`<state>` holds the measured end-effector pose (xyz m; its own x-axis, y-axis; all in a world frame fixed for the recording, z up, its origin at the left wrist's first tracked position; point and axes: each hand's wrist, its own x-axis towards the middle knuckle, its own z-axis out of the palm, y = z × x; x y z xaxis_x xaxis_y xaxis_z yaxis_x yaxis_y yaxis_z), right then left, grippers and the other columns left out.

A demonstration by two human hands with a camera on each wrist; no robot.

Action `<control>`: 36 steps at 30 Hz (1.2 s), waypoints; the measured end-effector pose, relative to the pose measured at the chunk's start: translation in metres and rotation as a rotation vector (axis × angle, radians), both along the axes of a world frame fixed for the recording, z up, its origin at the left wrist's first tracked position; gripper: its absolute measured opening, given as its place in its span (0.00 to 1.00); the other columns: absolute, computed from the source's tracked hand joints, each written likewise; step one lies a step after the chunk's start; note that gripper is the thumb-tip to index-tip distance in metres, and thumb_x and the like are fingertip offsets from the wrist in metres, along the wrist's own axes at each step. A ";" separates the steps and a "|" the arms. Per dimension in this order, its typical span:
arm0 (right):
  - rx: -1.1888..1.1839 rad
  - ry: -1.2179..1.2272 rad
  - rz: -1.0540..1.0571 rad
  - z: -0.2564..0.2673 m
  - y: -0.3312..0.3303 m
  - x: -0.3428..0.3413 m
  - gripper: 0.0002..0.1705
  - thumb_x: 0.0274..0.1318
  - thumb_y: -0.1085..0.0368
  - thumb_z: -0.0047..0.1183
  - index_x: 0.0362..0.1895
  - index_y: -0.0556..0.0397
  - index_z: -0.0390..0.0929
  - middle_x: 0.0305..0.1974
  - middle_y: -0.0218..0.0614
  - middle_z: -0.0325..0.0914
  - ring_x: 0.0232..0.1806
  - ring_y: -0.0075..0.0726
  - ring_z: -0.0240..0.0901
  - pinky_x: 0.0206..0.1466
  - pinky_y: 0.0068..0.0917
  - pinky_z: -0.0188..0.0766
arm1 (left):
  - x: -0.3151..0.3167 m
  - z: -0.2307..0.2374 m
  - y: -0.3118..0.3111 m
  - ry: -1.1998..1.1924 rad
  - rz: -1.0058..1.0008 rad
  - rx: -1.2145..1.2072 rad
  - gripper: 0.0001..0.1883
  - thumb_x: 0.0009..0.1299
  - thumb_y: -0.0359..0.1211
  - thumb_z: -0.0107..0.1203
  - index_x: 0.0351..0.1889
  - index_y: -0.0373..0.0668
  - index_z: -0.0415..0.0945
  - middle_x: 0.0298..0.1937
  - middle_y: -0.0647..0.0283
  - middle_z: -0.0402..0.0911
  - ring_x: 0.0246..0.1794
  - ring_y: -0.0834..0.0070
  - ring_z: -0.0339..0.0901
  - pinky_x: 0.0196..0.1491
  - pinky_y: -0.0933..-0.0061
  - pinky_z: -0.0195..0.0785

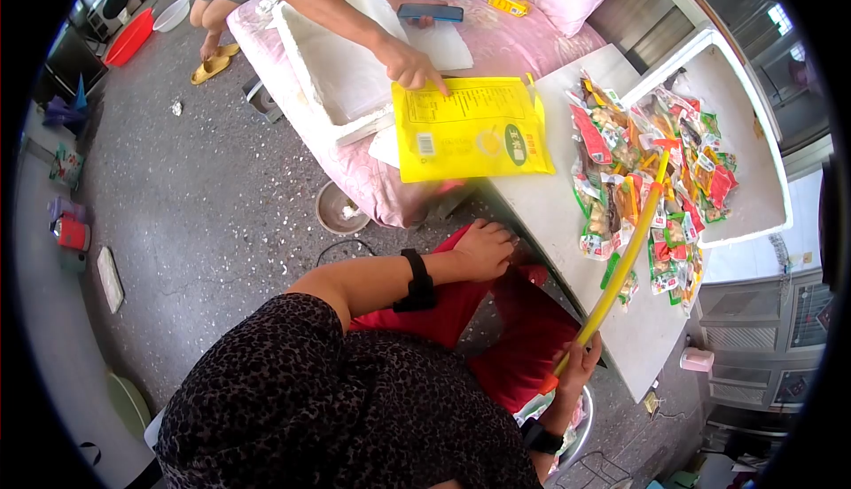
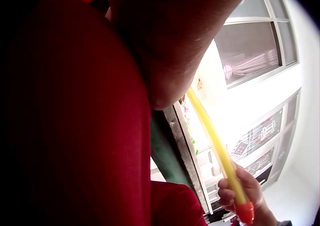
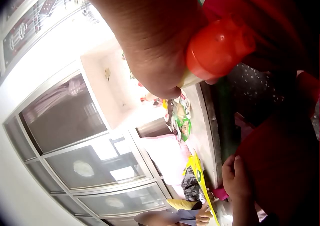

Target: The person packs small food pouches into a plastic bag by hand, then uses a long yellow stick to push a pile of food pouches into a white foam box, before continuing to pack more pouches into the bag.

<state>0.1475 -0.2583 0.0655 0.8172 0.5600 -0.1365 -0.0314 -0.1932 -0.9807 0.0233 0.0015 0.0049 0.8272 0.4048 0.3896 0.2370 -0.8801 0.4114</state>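
In the head view a long yellow stick with an orange end cap slants over the table, its far end among small colourful snack packets. My right hand grips it near the cap; the left wrist view also shows that right hand curled round the stick. In the right wrist view the red-orange cap sticks out beside the hand. My left hand rests on my red-clad knee, fingers loosely bent, holding nothing.
Another person's hand touches a large yellow bag at the table's corner; their other hand holds a phone. White foam boxes stand on the pink-covered bed and the table. A metal bowl is on the floor.
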 end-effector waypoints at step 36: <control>0.049 -0.118 -0.016 -0.004 -0.023 0.022 0.26 0.52 0.69 0.41 0.56 0.49 0.51 0.19 0.29 0.64 0.12 0.20 0.58 0.13 0.15 0.58 | -0.002 0.009 -0.003 0.183 -0.043 0.010 0.13 0.49 0.40 0.49 0.31 0.45 0.72 0.42 0.61 0.71 0.48 0.66 0.63 0.49 0.62 0.54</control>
<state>0.1692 -0.2814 0.0611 0.8351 0.5500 -0.0112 0.0822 -0.1449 -0.9860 0.0215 -0.0013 0.0142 0.9010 0.3648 0.2347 0.2696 -0.8948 0.3559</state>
